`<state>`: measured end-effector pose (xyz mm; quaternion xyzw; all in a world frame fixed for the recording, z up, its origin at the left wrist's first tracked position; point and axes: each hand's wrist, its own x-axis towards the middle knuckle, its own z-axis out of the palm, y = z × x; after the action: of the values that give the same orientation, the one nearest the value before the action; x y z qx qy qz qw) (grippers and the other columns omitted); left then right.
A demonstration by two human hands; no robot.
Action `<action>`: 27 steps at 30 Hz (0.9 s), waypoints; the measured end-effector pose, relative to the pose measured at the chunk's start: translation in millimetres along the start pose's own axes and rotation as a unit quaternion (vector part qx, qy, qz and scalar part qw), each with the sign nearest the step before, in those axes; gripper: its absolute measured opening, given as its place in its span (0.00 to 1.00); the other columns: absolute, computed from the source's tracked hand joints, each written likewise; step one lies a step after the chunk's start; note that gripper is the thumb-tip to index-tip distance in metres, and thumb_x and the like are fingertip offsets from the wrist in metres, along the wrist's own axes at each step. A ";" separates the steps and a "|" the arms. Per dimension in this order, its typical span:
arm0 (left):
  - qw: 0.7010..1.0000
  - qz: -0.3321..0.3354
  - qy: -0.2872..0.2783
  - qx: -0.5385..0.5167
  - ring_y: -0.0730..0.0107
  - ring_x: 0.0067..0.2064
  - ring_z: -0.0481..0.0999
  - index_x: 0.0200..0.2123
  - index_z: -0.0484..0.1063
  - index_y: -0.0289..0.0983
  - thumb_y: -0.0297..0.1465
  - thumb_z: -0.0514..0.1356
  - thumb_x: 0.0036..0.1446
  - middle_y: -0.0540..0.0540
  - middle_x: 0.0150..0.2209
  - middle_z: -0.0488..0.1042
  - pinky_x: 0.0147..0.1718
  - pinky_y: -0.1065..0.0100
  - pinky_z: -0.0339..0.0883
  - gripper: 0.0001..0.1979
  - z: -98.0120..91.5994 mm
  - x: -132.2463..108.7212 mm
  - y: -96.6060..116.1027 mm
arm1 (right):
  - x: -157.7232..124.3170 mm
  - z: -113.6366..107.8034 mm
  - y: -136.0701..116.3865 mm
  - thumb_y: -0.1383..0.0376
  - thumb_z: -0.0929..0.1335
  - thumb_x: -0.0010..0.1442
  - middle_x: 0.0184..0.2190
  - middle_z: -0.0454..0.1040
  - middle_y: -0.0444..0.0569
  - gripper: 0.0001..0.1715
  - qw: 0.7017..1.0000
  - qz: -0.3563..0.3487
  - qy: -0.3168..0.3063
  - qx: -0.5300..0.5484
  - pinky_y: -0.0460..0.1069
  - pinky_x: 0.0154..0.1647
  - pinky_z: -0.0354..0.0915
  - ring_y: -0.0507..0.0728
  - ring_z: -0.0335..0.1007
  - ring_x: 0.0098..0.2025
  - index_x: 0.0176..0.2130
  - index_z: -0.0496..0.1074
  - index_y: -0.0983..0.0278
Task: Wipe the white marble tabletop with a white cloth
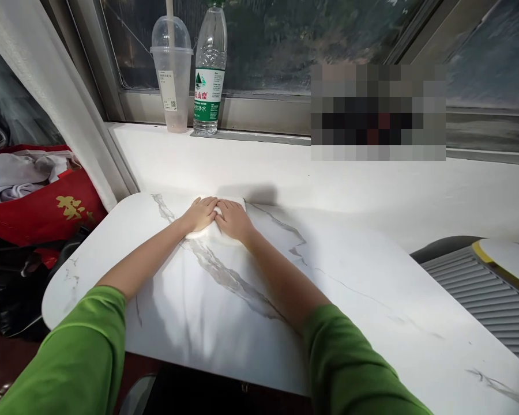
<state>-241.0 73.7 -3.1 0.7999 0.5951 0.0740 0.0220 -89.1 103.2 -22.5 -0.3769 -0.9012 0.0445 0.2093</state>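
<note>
A folded white cloth (207,231) lies near the far edge of a white marble-patterned table (346,300). My left hand (201,213) is laid flat on the left part of the cloth, fingers stretched forward. Beside it, my right hand (234,220) presses on the cloth from the right, palm down with its fingers extended toward the left. The two hands meet at the fingertips. Both arms reach forward in green sleeves. Much of the cloth is hidden under the hands, and it blends with the tabletop.
On the window ledge stand a clear plastic cup (177,92) with a straw and a water bottle (210,86). A red bag (38,210) of cloth items sits left, by a pale curtain (47,69). At right is a grey ribbed object (480,288). A blurred patch covers part of the window.
</note>
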 end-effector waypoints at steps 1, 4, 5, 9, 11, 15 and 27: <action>1.000 -0.003 0.000 -0.001 0.58 0.71 0.55 0.68 0.55 0.26 0.29 0.43 0.67 0.36 0.70 0.57 0.70 0.52 0.44 0.28 0.3 6.0 -2.3 | 4.0 0.5 3.1 0.67 0.60 0.65 0.57 0.72 0.61 0.22 1.000 0.007 -0.001 0.003 0.58 0.64 0.57 0.64 0.65 0.60 0.55 0.69 0.70; 1.000 -0.012 -0.005 -0.004 0.61 0.72 0.54 0.68 0.55 0.29 0.29 0.43 0.68 0.38 0.71 0.57 0.70 0.53 0.44 0.27 0.5 13.5 -4.7 | 8.9 2.0 8.1 0.66 0.59 0.65 0.59 0.72 0.59 0.22 1.000 0.023 0.004 0.010 0.58 0.64 0.56 0.64 0.65 0.61 0.55 0.69 0.69; 1.000 -0.014 -0.004 -0.002 0.61 0.72 0.53 0.68 0.55 0.29 0.29 0.42 0.68 0.38 0.71 0.56 0.70 0.53 0.43 0.27 0.4 12.9 -4.2 | 8.4 2.5 8.8 0.67 0.59 0.65 0.59 0.71 0.59 0.22 1.000 0.022 0.006 0.009 0.58 0.64 0.56 0.64 0.64 0.61 0.56 0.69 0.68; 1.000 -0.009 -0.001 0.012 0.60 0.72 0.52 0.69 0.53 0.28 0.30 0.40 0.69 0.37 0.71 0.54 0.70 0.53 0.43 0.28 -1.1 0.3 3.8 | -1.5 3.9 8.3 0.67 0.57 0.66 0.62 0.69 0.59 0.25 1.000 0.003 0.011 -0.009 0.58 0.66 0.54 0.64 0.63 0.63 0.58 0.67 0.70; 1.000 -0.005 -0.006 0.018 0.58 0.72 0.52 0.69 0.53 0.27 0.30 0.40 0.70 0.36 0.71 0.54 0.70 0.52 0.44 0.28 -1.8 -9.4 11.1 | -10.3 3.3 5.9 0.67 0.57 0.66 0.62 0.68 0.61 0.26 1.000 -0.004 0.011 -0.024 0.58 0.66 0.54 0.64 0.62 0.64 0.59 0.67 0.71; 0.999 -0.007 -0.011 0.033 0.56 0.72 0.52 0.69 0.52 0.25 0.29 0.41 0.69 0.34 0.71 0.54 0.69 0.50 0.45 0.28 -1.7 -34.6 31.6 | -37.8 -1.9 -5.5 0.67 0.56 0.66 0.62 0.69 0.61 0.27 0.999 -0.024 0.012 -0.041 0.59 0.66 0.55 0.65 0.61 0.64 0.60 0.67 0.72; 0.995 0.086 0.031 0.028 0.50 0.71 0.56 0.67 0.57 0.22 0.31 0.43 0.68 0.31 0.68 0.60 0.70 0.48 0.41 0.28 5.9 -162.4 143.0 | -208.5 -48.8 -65.8 0.66 0.56 0.66 0.64 0.66 0.64 0.30 0.998 -0.025 0.002 -0.053 0.63 0.69 0.55 0.67 0.58 0.67 0.61 0.67 0.76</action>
<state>-150.0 -122.7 -6.3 0.8459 0.5261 0.0841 -0.0255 18.5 -93.0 -34.2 -0.3654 -0.9107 -0.0095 0.1922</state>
